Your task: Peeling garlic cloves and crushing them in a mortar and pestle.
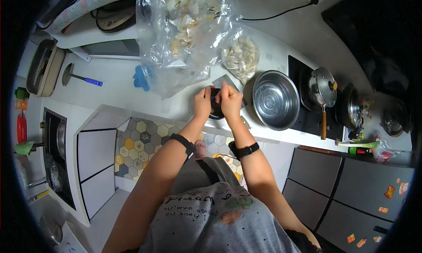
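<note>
A small black round bowl (216, 113) is at the front edge of the white counter, between my two hands. My left hand (202, 104) grips its left side, fingers wrapped along the wall. At its right side, my right hand (231, 102) is curled with the thumb side up and reaches over the rim. Whatever that hand may hold is hidden by its fingers, and most of the bowl's inside is covered. Partly under the right hand lies a flat grey rectangular plate (227, 82). Just right of the hands stands a wide stainless steel basin (275, 99) with nothing in it.
A large clear plastic bag (188, 55) of pale papery scraps and a smaller bag (242, 58) of pale pieces stand behind the hands. A lidded saucepan (323, 88) sits on the black cooktop (300, 121). Leftward lie a blue object (141, 78) and a blue-handled ladle (82, 78).
</note>
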`<state>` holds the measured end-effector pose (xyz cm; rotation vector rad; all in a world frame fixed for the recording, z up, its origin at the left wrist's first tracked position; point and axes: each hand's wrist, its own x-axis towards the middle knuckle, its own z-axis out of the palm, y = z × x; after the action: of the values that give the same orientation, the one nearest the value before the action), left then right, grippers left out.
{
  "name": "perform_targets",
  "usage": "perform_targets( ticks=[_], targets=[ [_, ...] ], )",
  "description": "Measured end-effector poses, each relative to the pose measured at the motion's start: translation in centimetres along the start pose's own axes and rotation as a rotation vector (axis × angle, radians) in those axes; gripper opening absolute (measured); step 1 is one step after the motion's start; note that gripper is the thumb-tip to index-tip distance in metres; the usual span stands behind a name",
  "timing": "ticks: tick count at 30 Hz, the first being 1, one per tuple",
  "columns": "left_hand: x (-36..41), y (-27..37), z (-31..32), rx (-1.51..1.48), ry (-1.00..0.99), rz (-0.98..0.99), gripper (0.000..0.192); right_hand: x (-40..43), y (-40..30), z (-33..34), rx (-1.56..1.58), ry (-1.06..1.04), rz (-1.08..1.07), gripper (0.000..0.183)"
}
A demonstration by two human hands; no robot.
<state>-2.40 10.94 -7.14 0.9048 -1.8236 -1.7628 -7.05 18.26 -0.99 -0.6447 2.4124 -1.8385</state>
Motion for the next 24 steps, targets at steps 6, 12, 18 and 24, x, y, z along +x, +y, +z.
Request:
perform_targets(
  ticks=[6,12,18,24],
  targets=[
    [0.0,0.0,0.1,-0.002,0.005,-0.003,0.033,-0.1,-0.3,-0.4,0.100,-0.017,0.044,0.047],
    [0.0,-1.1,-0.3,-0.002,0.024,0.031,0.033,0.5,-1.2,-0.5,0.126,-0.042,0.047,0.048],
    [-0.4,0.4,0.1,0.109,0.039,-0.023,0.034,0.9,-0.2,0.4,0.049,-0.101,0.081,0.047],
    [-0.2,0.0,-0.1,0.079,0.009,-0.074,0.034,0.6,1.0,0.3,0.085,-0.081,0.066,0.049]
  ],
)
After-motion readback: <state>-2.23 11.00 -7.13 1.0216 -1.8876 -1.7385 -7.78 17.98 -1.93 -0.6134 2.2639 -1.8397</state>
